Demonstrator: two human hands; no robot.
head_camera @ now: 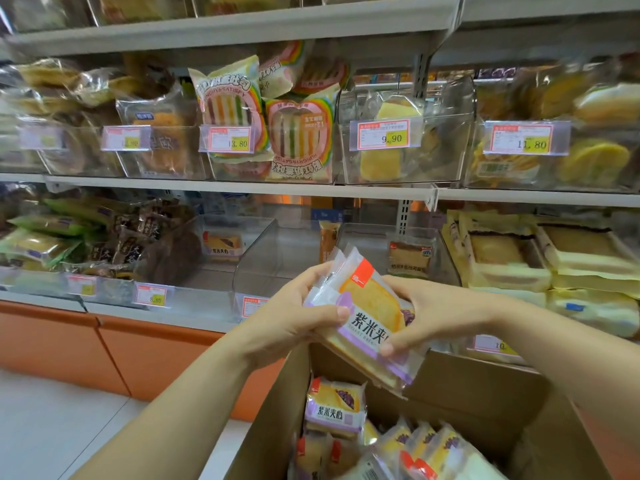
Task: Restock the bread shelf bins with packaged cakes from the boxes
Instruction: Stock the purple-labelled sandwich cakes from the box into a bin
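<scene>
Both my hands hold a small stack of packaged cakes (369, 308) with purple and white wrappers above an open cardboard box (273, 420). My left hand (298, 315) grips the stack's left side, thumb on the front. My right hand (433, 315) grips its right side, thumb near the lower corner. Several more of the same cakes (335, 407) lie in the box. Just behind the stack stands a nearly bare clear bin (277, 258) on the lower shelf, and one matching cake (223, 245) sits in the bin to its left.
Clear bins of other wrapped breads fill the middle shelf (242, 187), with price tags on their fronts. Yellow packaged cakes (554, 261) are stacked at the right of the lower shelf. An orange cabinet base (104, 351) runs below, above a pale floor.
</scene>
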